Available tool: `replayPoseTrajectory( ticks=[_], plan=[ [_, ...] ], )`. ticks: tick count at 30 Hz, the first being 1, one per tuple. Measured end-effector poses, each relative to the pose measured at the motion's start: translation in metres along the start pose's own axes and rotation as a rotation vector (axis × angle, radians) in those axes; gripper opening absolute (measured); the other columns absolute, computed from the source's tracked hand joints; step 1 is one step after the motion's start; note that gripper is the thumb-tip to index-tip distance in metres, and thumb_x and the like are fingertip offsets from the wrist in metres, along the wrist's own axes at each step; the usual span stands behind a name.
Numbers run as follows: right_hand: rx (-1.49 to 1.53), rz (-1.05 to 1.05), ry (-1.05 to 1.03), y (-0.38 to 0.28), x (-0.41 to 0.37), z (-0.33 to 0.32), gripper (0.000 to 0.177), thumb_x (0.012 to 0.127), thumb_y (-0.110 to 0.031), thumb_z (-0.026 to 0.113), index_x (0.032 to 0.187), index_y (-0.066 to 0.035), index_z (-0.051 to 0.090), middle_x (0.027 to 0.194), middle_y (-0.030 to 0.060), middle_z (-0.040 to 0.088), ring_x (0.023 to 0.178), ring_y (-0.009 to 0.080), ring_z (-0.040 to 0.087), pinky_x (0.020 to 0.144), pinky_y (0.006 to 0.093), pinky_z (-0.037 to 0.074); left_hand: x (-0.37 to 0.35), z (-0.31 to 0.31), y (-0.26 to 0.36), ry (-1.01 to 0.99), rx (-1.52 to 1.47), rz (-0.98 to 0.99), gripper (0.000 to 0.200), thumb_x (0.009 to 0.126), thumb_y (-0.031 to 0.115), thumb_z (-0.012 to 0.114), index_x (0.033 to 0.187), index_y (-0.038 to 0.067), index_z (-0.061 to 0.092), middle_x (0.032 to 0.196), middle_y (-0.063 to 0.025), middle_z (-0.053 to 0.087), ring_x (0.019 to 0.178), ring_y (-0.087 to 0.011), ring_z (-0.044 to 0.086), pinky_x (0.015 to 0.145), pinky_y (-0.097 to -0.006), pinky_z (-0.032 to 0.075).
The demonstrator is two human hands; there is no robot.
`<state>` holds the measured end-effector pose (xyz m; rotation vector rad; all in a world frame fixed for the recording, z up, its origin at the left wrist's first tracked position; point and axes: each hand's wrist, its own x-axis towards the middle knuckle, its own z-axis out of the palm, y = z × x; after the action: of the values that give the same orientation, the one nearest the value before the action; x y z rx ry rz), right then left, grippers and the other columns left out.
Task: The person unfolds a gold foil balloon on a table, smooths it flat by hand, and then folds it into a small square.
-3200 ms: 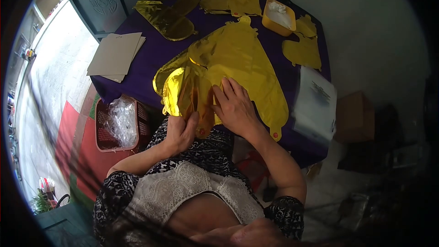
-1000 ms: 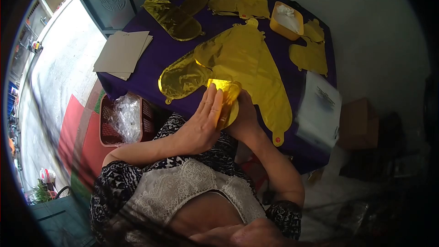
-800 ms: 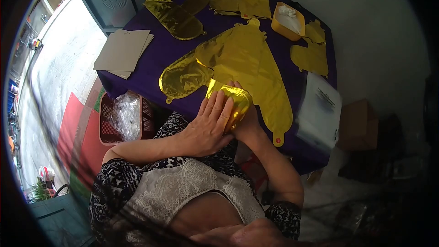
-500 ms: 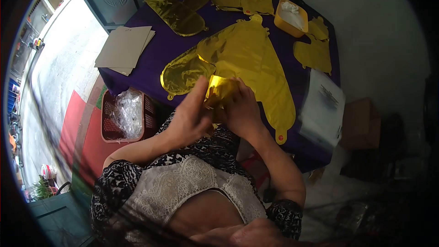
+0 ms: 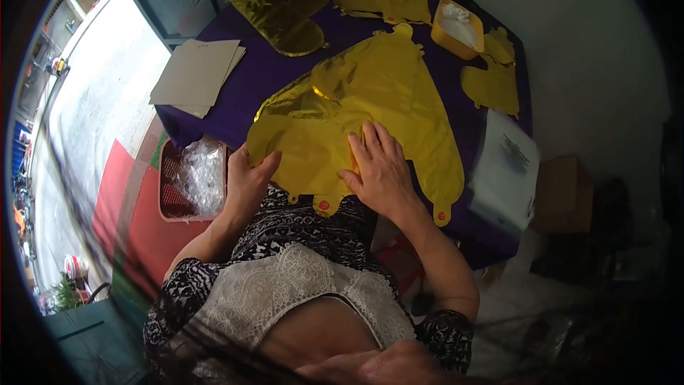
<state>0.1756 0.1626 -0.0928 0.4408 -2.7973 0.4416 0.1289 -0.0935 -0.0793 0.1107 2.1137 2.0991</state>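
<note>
A flat, deflated gold foil balloon [image 5: 306,157] is spread at the near table edge, its tab with a red dot hanging toward my lap. My left hand [image 5: 248,184] pinches its left edge, thumb on top and the other fingers mostly underneath. On the balloon's right part lies my right hand [image 5: 382,172], fingers stretched out and thumb apart, beside a crease in the foil. Beneath and beyond it a larger gold foil balloon shape [image 5: 420,114] covers the middle of the table, its narrow right end also carrying a red-dotted tab.
On the purple tablecloth [image 5: 221,75] are more gold foil pieces [image 5: 292,32], cardboard sheets [image 5: 196,75], a yellow tub [image 5: 456,32] with white contents and a stack of clear plastic bags [image 5: 504,164]. A basket [image 5: 167,189] of crinkled clear plastic stands left; a cardboard box [image 5: 563,192], right.
The gold foil balloon, earlier bunched between both hands, is now spread flat. My left hand has moved left and down to its edge; my right hand has flattened onto the foil.
</note>
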Motion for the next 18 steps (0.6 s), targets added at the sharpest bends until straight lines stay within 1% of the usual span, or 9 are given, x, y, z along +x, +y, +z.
replayPoseTrajectory(
  ticks=[1, 3, 4, 6, 8, 11, 14, 18],
  plan=[
    [0.003, 0.003, -0.001, -0.001, 0.0, -0.001, 0.07, 0.089, -0.037, 0.076, 0.14, 0.003, 0.053, 0.149, 0.0306, 0.044, 0.142, 0.043, 0.039, 0.113, 0.0524, 0.037, 0.0, 0.002, -0.002, 0.02, -0.034, -0.009, 0.025, 0.097, 0.003, 0.062, 0.118, -0.007, 0.065, 0.101, -0.004, 0.071, 0.087, -0.0084, 0.065, 0.077, -0.0236, 0.052],
    [0.011, 0.014, -0.009, 0.0, 0.003, 0.001, 0.07, 0.088, -0.036, 0.077, 0.141, 0.003, 0.053, 0.149, 0.0293, 0.044, 0.141, 0.0424, 0.039, 0.113, 0.0517, 0.038, 0.005, -0.002, -0.01, 0.012, -0.032, -0.046, 0.026, 0.097, 0.003, 0.062, 0.12, -0.007, 0.065, 0.102, -0.0041, 0.071, 0.087, -0.0084, 0.065, 0.077, -0.0238, 0.053],
    [0.007, 0.015, -0.009, 0.0, 0.003, 0.002, 0.07, 0.088, -0.036, 0.077, 0.141, 0.003, 0.053, 0.149, 0.0303, 0.044, 0.141, 0.0428, 0.039, 0.113, 0.0521, 0.038, 0.005, -0.004, -0.011, 0.012, -0.029, -0.063, 0.026, 0.097, 0.003, 0.062, 0.121, -0.007, 0.065, 0.102, -0.0041, 0.071, 0.087, -0.0085, 0.065, 0.077, -0.0239, 0.053],
    [0.006, 0.012, -0.012, 0.001, 0.001, 0.004, 0.069, 0.089, -0.037, 0.076, 0.14, 0.003, 0.052, 0.149, 0.0325, 0.044, 0.142, 0.0435, 0.038, 0.113, 0.0528, 0.037, 0.004, -0.003, -0.012, 0.011, -0.104, -0.064, 0.026, 0.099, 0.008, 0.063, 0.12, -0.008, 0.065, 0.104, -0.0056, 0.071, 0.087, -0.0091, 0.066, 0.077, -0.0241, 0.053],
    [0.003, 0.017, -0.009, 0.001, 0.0, 0.004, 0.069, 0.089, -0.037, 0.076, 0.141, 0.003, 0.053, 0.149, 0.0303, 0.044, 0.141, 0.0428, 0.039, 0.113, 0.052, 0.037, 0.003, -0.001, -0.013, 0.045, -0.229, -0.053, 0.027, 0.101, 0.011, 0.063, 0.119, -0.007, 0.064, 0.106, -0.0067, 0.072, 0.087, -0.0098, 0.066, 0.078, -0.0246, 0.054],
    [-0.003, 0.019, -0.006, 0.0, 0.0, 0.004, 0.069, 0.089, -0.037, 0.076, 0.14, 0.003, 0.053, 0.149, 0.0293, 0.044, 0.141, 0.0425, 0.039, 0.113, 0.0516, 0.038, 0.005, -0.017, -0.02, 0.0, -0.258, -0.058, 0.029, 0.102, 0.015, 0.063, 0.12, -0.008, 0.063, 0.107, -0.0087, 0.071, 0.087, -0.0111, 0.068, 0.078, -0.0252, 0.056],
    [0.001, 0.014, -0.009, -0.001, -0.002, 0.004, 0.067, 0.089, -0.037, 0.075, 0.139, 0.003, 0.054, 0.149, 0.0293, 0.044, 0.141, 0.0426, 0.039, 0.112, 0.0517, 0.038, 0.0, -0.019, -0.009, 0.015, -0.266, -0.114, 0.028, 0.102, 0.014, 0.062, 0.121, -0.008, 0.062, 0.107, -0.0099, 0.071, 0.085, -0.012, 0.069, 0.077, -0.0251, 0.057],
    [0.014, 0.008, -0.006, -0.001, -0.001, 0.003, 0.065, 0.09, -0.036, 0.075, 0.138, 0.002, 0.054, 0.149, 0.0296, 0.045, 0.141, 0.0431, 0.039, 0.112, 0.052, 0.038, 0.003, -0.021, -0.014, 0.007, -0.27, -0.112, 0.025, 0.101, 0.009, 0.062, 0.119, -0.008, 0.062, 0.105, -0.01, 0.072, 0.082, -0.0116, 0.07, 0.075, -0.0242, 0.056]
  ],
)
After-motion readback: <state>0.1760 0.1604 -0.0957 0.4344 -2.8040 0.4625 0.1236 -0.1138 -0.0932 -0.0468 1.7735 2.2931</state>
